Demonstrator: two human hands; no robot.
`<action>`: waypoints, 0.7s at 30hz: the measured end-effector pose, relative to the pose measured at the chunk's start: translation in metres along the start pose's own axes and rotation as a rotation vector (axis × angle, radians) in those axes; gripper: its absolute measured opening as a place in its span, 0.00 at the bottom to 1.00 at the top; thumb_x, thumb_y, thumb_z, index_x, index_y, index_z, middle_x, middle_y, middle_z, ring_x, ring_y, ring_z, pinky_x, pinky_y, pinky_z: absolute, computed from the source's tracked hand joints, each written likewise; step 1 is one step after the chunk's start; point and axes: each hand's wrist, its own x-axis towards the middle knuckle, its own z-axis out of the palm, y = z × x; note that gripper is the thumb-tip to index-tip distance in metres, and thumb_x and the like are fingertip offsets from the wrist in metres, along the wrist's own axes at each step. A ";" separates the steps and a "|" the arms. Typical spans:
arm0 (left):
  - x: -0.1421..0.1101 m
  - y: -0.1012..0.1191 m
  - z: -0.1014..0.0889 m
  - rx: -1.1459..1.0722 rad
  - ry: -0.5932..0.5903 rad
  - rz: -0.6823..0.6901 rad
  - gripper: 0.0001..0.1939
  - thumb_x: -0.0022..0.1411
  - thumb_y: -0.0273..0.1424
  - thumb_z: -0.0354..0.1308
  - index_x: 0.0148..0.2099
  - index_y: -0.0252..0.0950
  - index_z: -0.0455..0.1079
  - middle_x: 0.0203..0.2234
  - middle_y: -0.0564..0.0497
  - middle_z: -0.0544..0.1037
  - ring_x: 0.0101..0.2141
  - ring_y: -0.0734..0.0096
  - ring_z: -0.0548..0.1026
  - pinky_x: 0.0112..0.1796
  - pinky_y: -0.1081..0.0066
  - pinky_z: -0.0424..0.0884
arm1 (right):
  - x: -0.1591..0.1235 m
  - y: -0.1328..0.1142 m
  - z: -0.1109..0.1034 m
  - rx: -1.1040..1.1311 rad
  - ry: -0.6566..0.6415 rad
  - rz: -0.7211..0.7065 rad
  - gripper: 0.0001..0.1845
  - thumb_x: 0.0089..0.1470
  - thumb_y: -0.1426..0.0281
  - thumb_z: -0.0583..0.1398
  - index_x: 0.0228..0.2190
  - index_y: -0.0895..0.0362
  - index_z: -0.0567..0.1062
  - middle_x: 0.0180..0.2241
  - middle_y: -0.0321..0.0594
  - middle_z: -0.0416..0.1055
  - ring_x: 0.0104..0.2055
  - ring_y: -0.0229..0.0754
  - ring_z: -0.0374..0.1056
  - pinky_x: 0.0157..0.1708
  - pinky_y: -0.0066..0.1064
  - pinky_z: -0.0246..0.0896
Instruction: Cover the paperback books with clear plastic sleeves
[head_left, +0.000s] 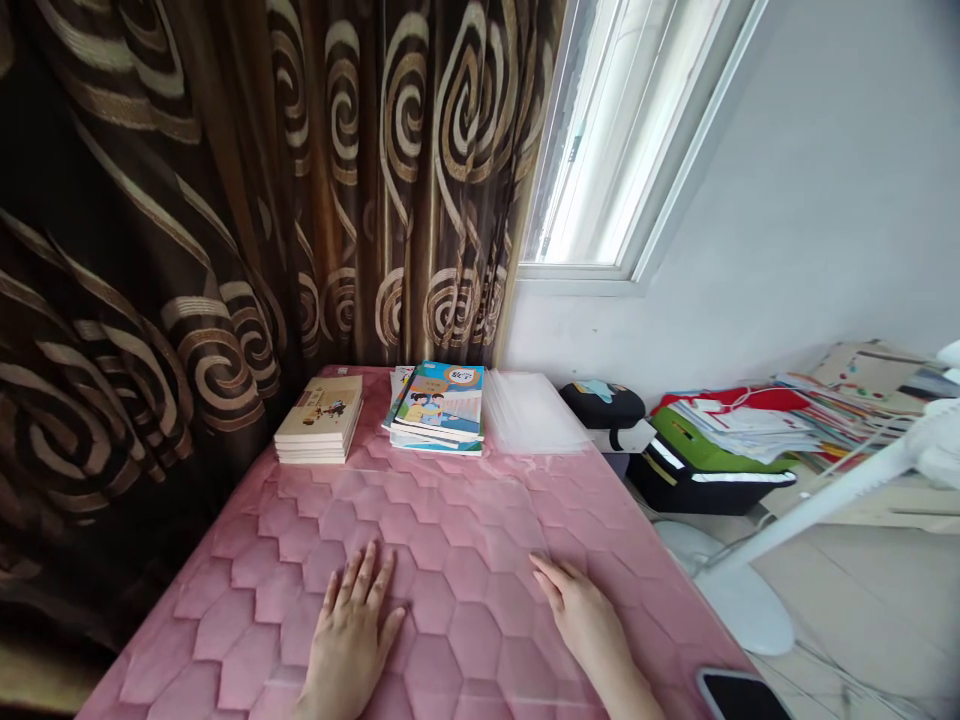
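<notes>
A clear plastic sheet (442, 560), thin and hard to make out, lies flat over the pink quilted-pattern tabletop (202, 630) before me. My left hand (349, 630) rests palm down on its left part, fingers spread. On the right side, my right hand (581, 610) has its thumb and index finger close together at the sheet's edge, and the other fingers are curled under. Beyond the hands stand a stack of beige books (319, 420) and a stack of textbooks with a blue illustrated cover (442, 405). Beside the textbooks lies a pile of clear plastic covers (532, 412).
A phone (739, 695) lies at the table's near right corner. Off the right edge are a black case (604, 405), a green-and-black box (705, 460) under papers, and a white fan stand (739, 600). A patterned curtain (360, 200) hangs behind the table.
</notes>
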 end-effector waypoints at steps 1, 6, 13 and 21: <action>-0.003 -0.003 -0.002 -0.025 -0.023 0.008 0.28 0.65 0.36 0.50 0.67 0.45 0.55 0.64 0.49 0.60 0.61 0.56 0.62 0.59 0.50 0.59 | 0.000 0.000 0.000 -0.005 0.000 -0.001 0.21 0.63 0.66 0.47 0.47 0.49 0.76 0.41 0.43 0.77 0.37 0.44 0.74 0.35 0.31 0.69; 0.002 -0.013 -0.021 -0.213 -0.111 0.076 0.23 0.65 0.32 0.49 0.61 0.49 0.64 0.64 0.52 0.61 0.63 0.60 0.58 0.57 0.55 0.65 | 0.004 -0.010 -0.011 -0.076 0.004 -0.010 0.22 0.63 0.66 0.46 0.45 0.49 0.78 0.40 0.45 0.75 0.36 0.43 0.73 0.36 0.32 0.68; 0.022 -0.059 -0.009 -0.015 -0.040 0.025 0.26 0.66 0.41 0.48 0.65 0.45 0.59 0.64 0.49 0.61 0.62 0.57 0.59 0.59 0.50 0.59 | 0.002 -0.017 -0.015 -0.143 -0.026 -0.108 0.22 0.58 0.69 0.51 0.51 0.43 0.74 0.57 0.38 0.67 0.58 0.52 0.61 0.51 0.47 0.60; 0.017 -0.071 0.010 0.058 0.019 0.091 0.28 0.67 0.42 0.47 0.67 0.46 0.53 0.64 0.52 0.59 0.62 0.60 0.59 0.60 0.52 0.57 | 0.064 -0.045 -0.041 0.186 -0.029 -0.074 0.15 0.57 0.69 0.52 0.39 0.50 0.77 0.43 0.43 0.75 0.47 0.49 0.68 0.47 0.41 0.62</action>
